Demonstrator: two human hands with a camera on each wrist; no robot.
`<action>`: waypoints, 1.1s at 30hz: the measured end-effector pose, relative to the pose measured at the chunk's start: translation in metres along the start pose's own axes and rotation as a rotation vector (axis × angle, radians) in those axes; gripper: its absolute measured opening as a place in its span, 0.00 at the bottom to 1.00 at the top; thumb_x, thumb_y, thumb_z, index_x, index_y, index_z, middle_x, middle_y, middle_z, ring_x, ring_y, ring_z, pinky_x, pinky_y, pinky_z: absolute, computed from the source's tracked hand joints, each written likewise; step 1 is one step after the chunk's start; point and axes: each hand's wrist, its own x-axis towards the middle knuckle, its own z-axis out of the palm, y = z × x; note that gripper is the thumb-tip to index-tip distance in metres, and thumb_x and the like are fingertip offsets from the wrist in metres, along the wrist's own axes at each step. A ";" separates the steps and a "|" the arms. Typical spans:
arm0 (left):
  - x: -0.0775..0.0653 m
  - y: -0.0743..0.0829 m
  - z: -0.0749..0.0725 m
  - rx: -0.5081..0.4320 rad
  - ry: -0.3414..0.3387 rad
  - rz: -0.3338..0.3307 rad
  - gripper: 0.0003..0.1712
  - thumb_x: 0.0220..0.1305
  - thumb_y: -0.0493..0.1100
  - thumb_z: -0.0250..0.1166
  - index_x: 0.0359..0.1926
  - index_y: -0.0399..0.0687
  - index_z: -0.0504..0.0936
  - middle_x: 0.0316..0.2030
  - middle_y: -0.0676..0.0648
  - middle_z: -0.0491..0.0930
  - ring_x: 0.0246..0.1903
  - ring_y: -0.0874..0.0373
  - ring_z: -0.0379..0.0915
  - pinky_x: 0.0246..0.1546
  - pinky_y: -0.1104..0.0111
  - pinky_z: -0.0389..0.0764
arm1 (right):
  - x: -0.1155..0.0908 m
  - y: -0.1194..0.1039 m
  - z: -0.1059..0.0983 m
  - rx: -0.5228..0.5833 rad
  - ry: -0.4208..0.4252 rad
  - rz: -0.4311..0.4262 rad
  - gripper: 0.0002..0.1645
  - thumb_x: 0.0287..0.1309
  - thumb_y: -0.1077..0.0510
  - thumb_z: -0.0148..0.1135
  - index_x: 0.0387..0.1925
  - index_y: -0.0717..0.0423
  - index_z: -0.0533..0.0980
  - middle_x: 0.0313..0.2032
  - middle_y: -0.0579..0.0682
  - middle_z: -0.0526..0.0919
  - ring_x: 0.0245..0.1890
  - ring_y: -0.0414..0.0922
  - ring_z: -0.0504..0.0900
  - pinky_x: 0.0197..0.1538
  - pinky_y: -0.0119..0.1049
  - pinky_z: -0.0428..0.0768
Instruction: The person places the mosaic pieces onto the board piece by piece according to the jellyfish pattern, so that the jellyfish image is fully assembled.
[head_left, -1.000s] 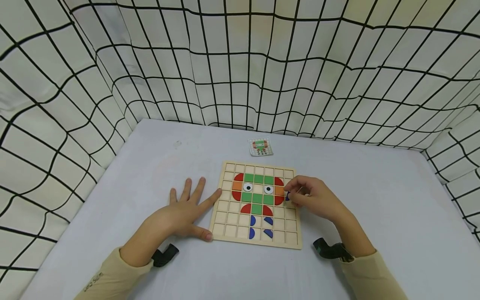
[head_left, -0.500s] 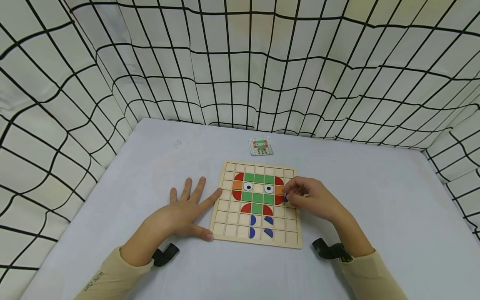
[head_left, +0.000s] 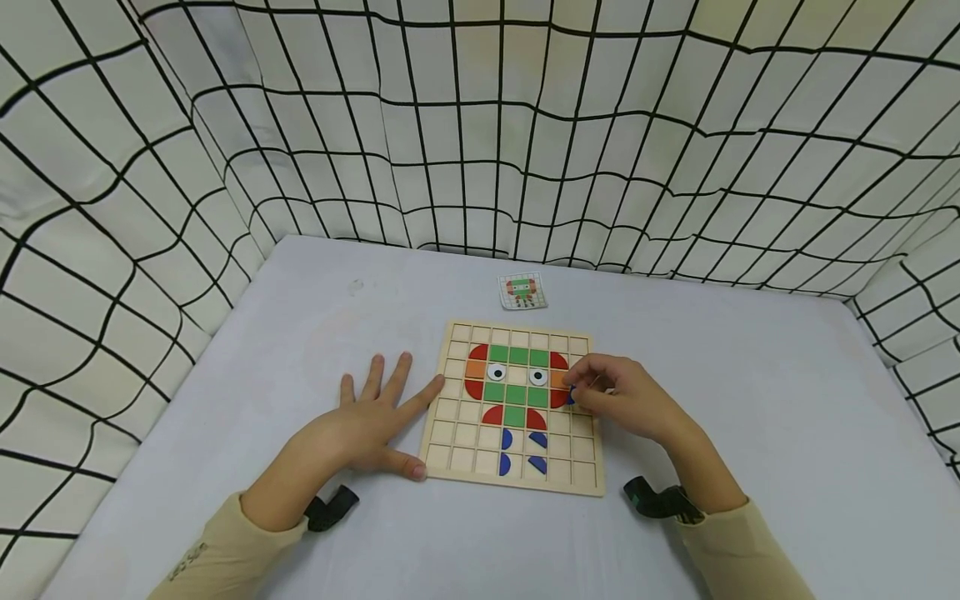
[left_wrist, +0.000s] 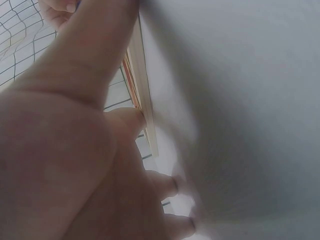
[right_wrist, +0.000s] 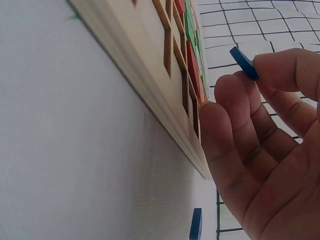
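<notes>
A square wooden grid board [head_left: 465, 461] lies on the table. Red, green, orange and white eye-printed tiles form a face on it, with several blue half-round pieces [head_left: 505, 464] below. My left hand [head_left: 365, 429] lies spread at the board's left side, its thumb and index finger touching the edge. Over the right edge, my right hand [head_left: 633, 396] pinches a small blue piece [right_wrist: 244, 63] between thumb and fingertip, raised above the board. The head view shows only a sliver of that piece. Another blue piece [right_wrist: 197, 224] appears low in the right wrist view; its support is unclear.
Behind the board lies a small picture card [head_left: 522, 292] printed with a similar tile figure. A black net [head_left: 517, 167] over white cloth encloses the back and sides of the white table [head_left: 450, 542]. Black wrist cameras [head_left: 330, 508] sit beneath both wrists.
My right hand has shifted slightly left, and the blue piece has moved a little with it toward the red tile. The left hand stays where it was.
</notes>
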 end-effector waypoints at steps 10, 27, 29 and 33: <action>0.001 0.000 0.000 0.010 0.004 0.003 0.68 0.43 0.76 0.70 0.80 0.64 0.47 0.78 0.31 0.32 0.73 0.24 0.23 0.61 0.23 0.36 | 0.000 -0.002 0.000 0.011 -0.010 -0.006 0.07 0.63 0.62 0.62 0.42 0.53 0.81 0.36 0.49 0.82 0.37 0.49 0.77 0.34 0.34 0.80; 0.000 0.000 0.000 0.003 -0.001 0.006 0.68 0.43 0.75 0.70 0.80 0.63 0.46 0.78 0.31 0.31 0.73 0.24 0.22 0.61 0.23 0.35 | 0.000 -0.001 0.000 -0.001 -0.007 -0.001 0.07 0.62 0.62 0.62 0.41 0.52 0.81 0.35 0.48 0.81 0.37 0.49 0.77 0.34 0.34 0.79; 0.000 0.000 0.000 0.003 -0.001 0.006 0.68 0.43 0.76 0.70 0.80 0.63 0.46 0.78 0.31 0.31 0.73 0.24 0.22 0.61 0.23 0.35 | 0.000 -0.001 0.000 -0.002 -0.006 -0.001 0.07 0.62 0.62 0.62 0.41 0.52 0.81 0.35 0.48 0.81 0.37 0.49 0.77 0.34 0.34 0.79; 0.000 0.000 0.000 0.005 0.002 0.004 0.68 0.43 0.76 0.70 0.80 0.63 0.46 0.78 0.31 0.31 0.73 0.24 0.22 0.61 0.23 0.35 | 0.000 -0.001 0.000 0.001 -0.006 -0.001 0.06 0.62 0.62 0.62 0.41 0.52 0.81 0.35 0.48 0.81 0.37 0.49 0.77 0.35 0.34 0.80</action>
